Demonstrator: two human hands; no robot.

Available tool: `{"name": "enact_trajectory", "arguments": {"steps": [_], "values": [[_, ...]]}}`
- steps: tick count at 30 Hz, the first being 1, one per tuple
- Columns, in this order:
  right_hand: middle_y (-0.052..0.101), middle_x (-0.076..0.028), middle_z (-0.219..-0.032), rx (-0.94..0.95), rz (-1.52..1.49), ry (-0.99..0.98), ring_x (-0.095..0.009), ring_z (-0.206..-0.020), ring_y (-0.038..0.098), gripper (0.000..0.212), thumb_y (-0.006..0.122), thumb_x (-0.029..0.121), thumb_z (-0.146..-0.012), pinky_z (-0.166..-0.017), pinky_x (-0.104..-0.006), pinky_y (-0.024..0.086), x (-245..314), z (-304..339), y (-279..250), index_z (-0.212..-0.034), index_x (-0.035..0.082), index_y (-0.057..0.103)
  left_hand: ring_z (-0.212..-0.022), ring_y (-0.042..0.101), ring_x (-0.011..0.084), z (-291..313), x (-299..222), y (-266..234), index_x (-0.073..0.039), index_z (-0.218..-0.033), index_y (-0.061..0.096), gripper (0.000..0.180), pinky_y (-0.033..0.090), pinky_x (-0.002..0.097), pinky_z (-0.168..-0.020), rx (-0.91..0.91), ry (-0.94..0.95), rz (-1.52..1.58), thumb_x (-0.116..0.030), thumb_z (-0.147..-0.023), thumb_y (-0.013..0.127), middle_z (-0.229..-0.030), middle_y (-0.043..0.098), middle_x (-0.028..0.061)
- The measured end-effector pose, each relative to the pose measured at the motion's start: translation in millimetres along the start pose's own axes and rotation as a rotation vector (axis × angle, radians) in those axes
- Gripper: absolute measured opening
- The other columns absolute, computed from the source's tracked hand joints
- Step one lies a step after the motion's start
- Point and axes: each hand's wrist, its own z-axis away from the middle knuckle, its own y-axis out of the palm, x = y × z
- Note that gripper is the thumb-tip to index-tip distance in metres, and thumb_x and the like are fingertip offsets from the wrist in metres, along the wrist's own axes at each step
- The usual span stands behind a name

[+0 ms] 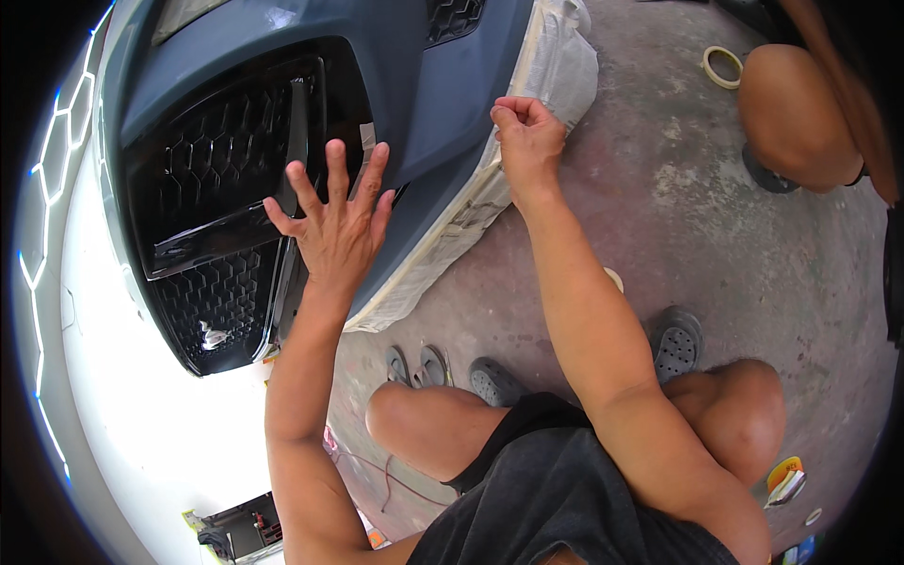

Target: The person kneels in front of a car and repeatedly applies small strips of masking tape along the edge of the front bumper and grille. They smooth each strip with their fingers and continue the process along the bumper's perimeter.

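Evidently, the work centres on a grey-blue bumper (414, 122), lying beyond both hands, with black mesh grille (202, 151) set into it and masking paper (573, 66) along its near edge. The left hand (339, 231) is spread wide and grips nothing; its fingertips overlie the grille's border, contact being indeterminable from this angle. The right hand (529, 141) is curled shut, thumb against forefinger, just beside the papered edge; whether a thin film or tape end is pinched there cannot be told.

Principal hazards, as judged: a spread fingertip dropping onto the glossy black or the matt grey could leave a smear; a sharp pull by the right hand near the paper could tear it or lift its edge. A small pale strip (367, 137), at the left hand's fingertips, could be snagged by a careless sweep.

Surroundings: right of the right hand, a co-worker's knee (786, 113) and a tape roll (725, 86) on the floor (697, 217) limit sideways movement. Nearer the body than either hand are the wearer's clogs (676, 344) and a pair of loose sandals (433, 365); a thin red line (388, 480), below the left hand, might catch a foot.
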Motion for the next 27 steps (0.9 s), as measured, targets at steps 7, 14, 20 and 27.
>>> {"name": "enact_trajectory", "arguments": {"steps": [7, 14, 20, 27], "values": [[0.070, -0.006, -0.083, 0.016, -0.008, -0.020, -0.014, -0.075, 0.063, 0.014, 0.068, 0.009, -0.085, -0.073, -0.0292, 0.052, -6, 2, 5, -0.094, -0.002, 0.072, -0.157, -0.002, 0.0429, -1, 9, -7, -0.032, -0.161, 0.032, 0.074, -0.011, 0.0687, -0.114, 0.086, 0.159, -0.144, -0.063, -0.096, 0.053, -0.173, 0.011, 0.0070], [0.069, -0.003, -0.086, -0.010, 0.011, -0.010, -0.011, -0.075, 0.060, 0.013, 0.070, 0.007, -0.087, -0.071, -0.0261, 0.050, 5, 0, -3, -0.097, 0.000, 0.071, -0.156, -0.003, 0.0457, 4, 30, -22, -0.023, -0.152, 0.048, 0.066, 0.001, 0.0669, -0.113, -0.132, -0.010, 0.006, -0.045, -0.093, 0.068, -0.171, 0.013, 0.0162], [0.071, -0.006, -0.084, 0.014, -0.004, 0.004, -0.014, -0.077, 0.064, 0.015, 0.068, 0.010, -0.085, -0.075, -0.0293, 0.052, 0, 6, 3, -0.094, -0.002, 0.072, -0.155, -0.008, 0.0458, -22, 22, -11, -0.026, -0.152, 0.047, 0.073, 0.004, 0.0712, -0.109, -0.166, -0.166, 0.081, -0.051, -0.089, 0.073, -0.172, 0.009, 0.0158], [0.070, -0.006, -0.083, 0.007, -0.016, -0.017, -0.014, -0.077, 0.064, 0.015, 0.068, 0.010, -0.084, -0.075, -0.0293, 0.052, 1, 4, -1, -0.093, -0.002, 0.071, -0.155, 0.004, 0.0482, -28, 12, -3, -0.030, -0.155, 0.042, 0.084, -0.003, 0.0679, -0.113, -0.135, -0.132, 0.112, -0.053, -0.082, 0.075, -0.171, 0.017, 0.0126]]}}
